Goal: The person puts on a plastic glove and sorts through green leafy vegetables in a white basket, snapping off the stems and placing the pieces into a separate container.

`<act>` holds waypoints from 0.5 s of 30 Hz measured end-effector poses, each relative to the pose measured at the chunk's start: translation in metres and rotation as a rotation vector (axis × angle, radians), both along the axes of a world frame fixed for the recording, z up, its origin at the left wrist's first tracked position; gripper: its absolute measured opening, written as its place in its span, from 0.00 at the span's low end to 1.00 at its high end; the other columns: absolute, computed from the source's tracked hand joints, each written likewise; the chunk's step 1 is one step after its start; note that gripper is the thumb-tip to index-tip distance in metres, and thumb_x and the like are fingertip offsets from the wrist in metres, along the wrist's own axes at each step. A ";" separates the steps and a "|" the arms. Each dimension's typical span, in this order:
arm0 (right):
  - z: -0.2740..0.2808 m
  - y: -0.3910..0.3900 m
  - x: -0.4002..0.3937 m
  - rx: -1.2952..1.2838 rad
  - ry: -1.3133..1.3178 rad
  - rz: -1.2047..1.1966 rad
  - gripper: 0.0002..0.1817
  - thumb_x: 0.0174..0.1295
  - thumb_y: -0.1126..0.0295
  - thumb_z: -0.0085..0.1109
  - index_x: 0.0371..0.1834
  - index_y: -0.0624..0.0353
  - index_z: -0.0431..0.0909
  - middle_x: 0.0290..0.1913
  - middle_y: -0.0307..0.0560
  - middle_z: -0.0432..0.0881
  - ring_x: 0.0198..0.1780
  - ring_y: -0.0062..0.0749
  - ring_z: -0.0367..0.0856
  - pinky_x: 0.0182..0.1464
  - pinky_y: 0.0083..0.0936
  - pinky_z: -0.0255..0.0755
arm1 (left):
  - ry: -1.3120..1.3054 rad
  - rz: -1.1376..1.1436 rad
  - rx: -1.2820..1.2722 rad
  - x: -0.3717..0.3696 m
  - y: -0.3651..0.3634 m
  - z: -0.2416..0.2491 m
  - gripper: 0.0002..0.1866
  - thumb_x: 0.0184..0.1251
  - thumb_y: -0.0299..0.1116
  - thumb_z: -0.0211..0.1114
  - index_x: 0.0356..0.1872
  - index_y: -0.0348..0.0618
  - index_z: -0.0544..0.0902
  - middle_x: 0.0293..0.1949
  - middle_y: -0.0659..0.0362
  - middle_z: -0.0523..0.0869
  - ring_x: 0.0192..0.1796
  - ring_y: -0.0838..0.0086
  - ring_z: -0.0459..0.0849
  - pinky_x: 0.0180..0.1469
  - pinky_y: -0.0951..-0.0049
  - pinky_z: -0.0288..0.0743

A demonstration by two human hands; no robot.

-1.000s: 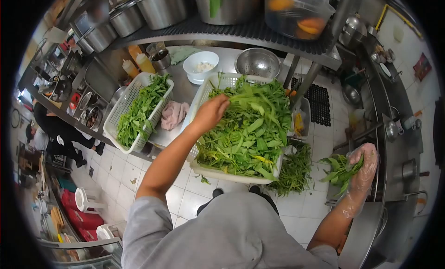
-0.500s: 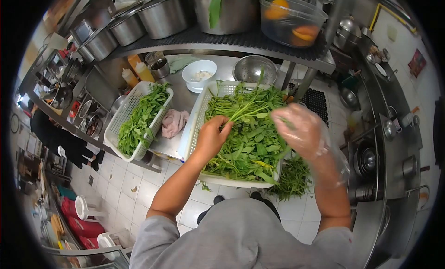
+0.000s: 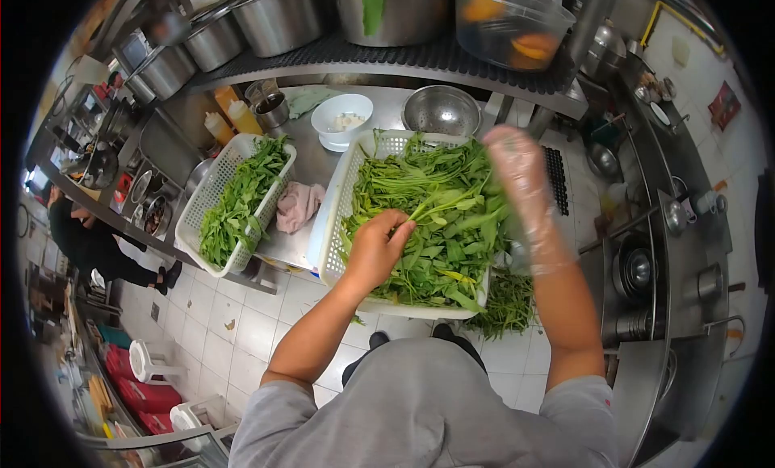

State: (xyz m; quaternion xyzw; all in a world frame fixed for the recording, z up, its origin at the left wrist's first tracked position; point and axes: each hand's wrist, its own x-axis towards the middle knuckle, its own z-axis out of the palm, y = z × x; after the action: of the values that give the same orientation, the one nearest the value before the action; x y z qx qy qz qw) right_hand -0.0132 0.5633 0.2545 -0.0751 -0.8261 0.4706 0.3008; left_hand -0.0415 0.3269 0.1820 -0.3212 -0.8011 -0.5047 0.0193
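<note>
A white perforated basket (image 3: 329,254) in front of me is heaped with leafy green stalks (image 3: 436,262). My left hand (image 3: 379,246) is bare and closed, pinching thin green stems over the heap's left part. Over the basket's back right side is my right hand (image 3: 517,165), in a clear plastic glove and blurred; its fingers look curled, but what they hold, if anything, is not clear. A smaller white basket (image 3: 186,226) with picked leaves (image 3: 242,198) stands to the left, with a pink cloth (image 3: 299,207) between the two baskets.
Behind the large basket are a white bowl (image 3: 342,113) and a steel colander (image 3: 441,111). Steel pots (image 3: 278,20) and a clear tub (image 3: 517,28) with orange pieces stand on the shelf above. More greens (image 3: 508,302) lie low at the right. Another person (image 3: 89,238) stands far left.
My right hand has moved up and away from my left hand, toward the back right of the basket. My left hand keeps its pinch on the stems. The view has shifted slightly.
</note>
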 end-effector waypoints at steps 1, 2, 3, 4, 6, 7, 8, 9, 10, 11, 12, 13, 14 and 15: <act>0.015 0.007 0.007 -0.026 0.093 -0.079 0.07 0.64 0.67 0.57 0.37 0.58 0.81 0.39 0.46 0.84 0.42 0.32 0.82 0.45 0.25 0.77 | -0.072 0.027 0.004 -0.001 -0.001 -0.003 0.07 0.63 0.30 0.66 0.34 0.36 0.80 0.28 0.51 0.81 0.28 0.62 0.79 0.31 0.68 0.72; 0.016 0.031 0.010 0.117 0.150 -0.090 0.09 0.66 0.64 0.55 0.39 0.57 0.82 0.40 0.47 0.84 0.44 0.35 0.82 0.49 0.26 0.75 | -0.144 0.054 0.009 -0.003 -0.002 -0.006 0.07 0.63 0.30 0.66 0.35 0.36 0.80 0.27 0.52 0.81 0.27 0.65 0.78 0.30 0.70 0.71; 0.011 0.053 0.012 0.351 0.258 -0.130 0.10 0.66 0.63 0.55 0.40 0.56 0.82 0.41 0.48 0.84 0.45 0.34 0.82 0.50 0.26 0.74 | -0.143 0.048 0.006 -0.003 -0.003 -0.010 0.07 0.63 0.30 0.66 0.35 0.36 0.80 0.27 0.52 0.81 0.27 0.65 0.78 0.30 0.70 0.71; 0.018 0.054 0.022 0.305 0.180 -0.125 0.10 0.66 0.63 0.56 0.40 0.56 0.82 0.41 0.48 0.84 0.45 0.35 0.82 0.49 0.26 0.74 | -0.125 0.059 0.032 -0.004 -0.004 -0.013 0.08 0.63 0.30 0.66 0.35 0.35 0.80 0.27 0.53 0.81 0.26 0.68 0.77 0.29 0.71 0.70; 0.037 0.049 0.047 0.261 0.101 -0.127 0.10 0.65 0.64 0.56 0.39 0.57 0.81 0.41 0.48 0.84 0.45 0.35 0.82 0.49 0.25 0.74 | -0.107 0.063 0.061 -0.004 -0.002 -0.015 0.08 0.63 0.30 0.66 0.35 0.35 0.81 0.26 0.53 0.81 0.25 0.70 0.76 0.29 0.72 0.70; 0.044 0.042 0.055 0.301 -0.029 -0.130 0.09 0.64 0.64 0.56 0.39 0.57 0.81 0.40 0.47 0.84 0.44 0.36 0.82 0.48 0.25 0.74 | -0.121 0.068 0.034 -0.003 -0.001 -0.012 0.08 0.62 0.30 0.66 0.35 0.34 0.81 0.27 0.53 0.81 0.25 0.70 0.76 0.29 0.72 0.70; 0.046 0.035 0.062 0.338 -0.159 -0.133 0.09 0.63 0.65 0.57 0.38 0.58 0.81 0.40 0.47 0.83 0.43 0.37 0.83 0.46 0.26 0.75 | -0.133 0.073 0.006 -0.002 0.000 -0.010 0.08 0.62 0.30 0.66 0.36 0.34 0.81 0.27 0.53 0.81 0.26 0.71 0.76 0.29 0.72 0.69; 0.044 0.031 0.068 0.594 -0.025 -0.032 0.08 0.63 0.67 0.56 0.38 0.59 0.81 0.37 0.48 0.83 0.40 0.36 0.83 0.44 0.27 0.75 | -0.132 0.062 0.005 -0.001 0.003 -0.009 0.08 0.62 0.30 0.66 0.36 0.34 0.81 0.27 0.53 0.81 0.26 0.71 0.76 0.29 0.72 0.69; 0.043 0.027 0.072 0.848 0.107 0.071 0.08 0.63 0.69 0.55 0.38 0.60 0.81 0.34 0.49 0.83 0.37 0.36 0.83 0.42 0.28 0.76 | -0.098 0.054 0.013 0.001 0.005 -0.008 0.08 0.62 0.29 0.66 0.36 0.34 0.81 0.27 0.53 0.81 0.26 0.71 0.77 0.29 0.73 0.70; 0.036 0.025 0.071 0.838 0.044 0.141 0.08 0.61 0.68 0.57 0.37 0.61 0.81 0.34 0.48 0.83 0.38 0.37 0.83 0.42 0.30 0.76 | -0.064 0.044 0.021 0.002 0.008 -0.008 0.08 0.62 0.29 0.66 0.36 0.34 0.81 0.28 0.53 0.82 0.26 0.71 0.77 0.29 0.73 0.70; 0.026 0.023 0.068 0.826 -0.020 0.210 0.09 0.60 0.67 0.59 0.37 0.61 0.81 0.34 0.46 0.84 0.39 0.38 0.83 0.41 0.31 0.77 | -0.065 0.029 0.019 0.004 0.010 -0.006 0.08 0.62 0.29 0.66 0.36 0.34 0.81 0.28 0.53 0.82 0.26 0.71 0.77 0.29 0.73 0.70; 0.019 0.019 0.068 0.824 -0.027 0.196 0.09 0.60 0.67 0.59 0.37 0.61 0.81 0.34 0.46 0.84 0.39 0.38 0.83 0.41 0.31 0.77 | -0.073 0.014 0.003 0.004 0.012 -0.003 0.08 0.62 0.29 0.66 0.36 0.34 0.81 0.28 0.53 0.82 0.26 0.70 0.77 0.29 0.73 0.70; 0.012 0.014 0.070 0.589 -0.093 0.273 0.09 0.58 0.66 0.60 0.36 0.60 0.81 0.33 0.46 0.83 0.38 0.38 0.83 0.40 0.32 0.77 | -0.080 0.000 -0.013 0.007 0.014 -0.001 0.08 0.62 0.29 0.66 0.36 0.34 0.81 0.28 0.53 0.82 0.27 0.70 0.77 0.30 0.72 0.71; 0.009 0.009 0.071 0.350 -0.156 0.348 0.10 0.57 0.64 0.61 0.34 0.60 0.81 0.32 0.46 0.83 0.37 0.39 0.82 0.39 0.33 0.77 | -0.082 -0.012 -0.013 0.009 0.017 0.001 0.08 0.62 0.29 0.66 0.36 0.34 0.81 0.28 0.53 0.82 0.27 0.70 0.77 0.30 0.72 0.71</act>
State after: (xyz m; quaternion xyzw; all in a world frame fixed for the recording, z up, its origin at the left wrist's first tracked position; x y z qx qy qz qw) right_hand 0.0576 0.5719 0.2638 0.0853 -0.9161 0.3579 0.1592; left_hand -0.0323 0.3435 0.1826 -0.3051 -0.8026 -0.5122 -0.0187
